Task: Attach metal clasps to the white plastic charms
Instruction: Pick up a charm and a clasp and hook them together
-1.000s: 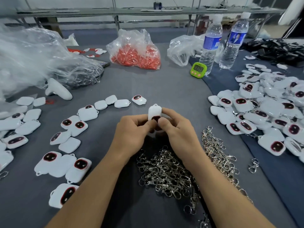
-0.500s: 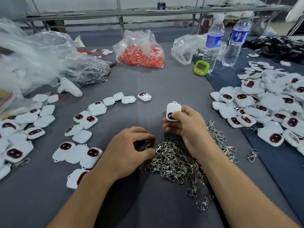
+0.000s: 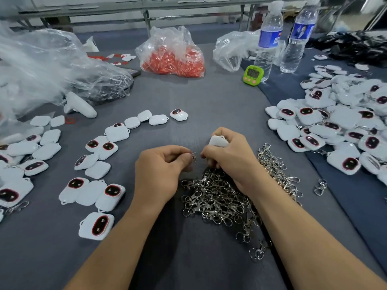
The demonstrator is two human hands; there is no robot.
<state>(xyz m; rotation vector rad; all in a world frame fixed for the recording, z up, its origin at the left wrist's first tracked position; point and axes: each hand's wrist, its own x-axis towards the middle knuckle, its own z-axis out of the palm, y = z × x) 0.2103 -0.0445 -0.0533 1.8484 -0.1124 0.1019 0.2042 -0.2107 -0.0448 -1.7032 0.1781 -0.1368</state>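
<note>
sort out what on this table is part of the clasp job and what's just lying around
Job: charm held in right hand; clasp pinched by left hand; clasp pile; loose charms.
Lying about: red-filled bag; green timer; two water bottles; clear plastic bag.

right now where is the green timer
In the head view the green timer sits right of centre toward the far side of the table, just left of the nearer water bottle.
</note>
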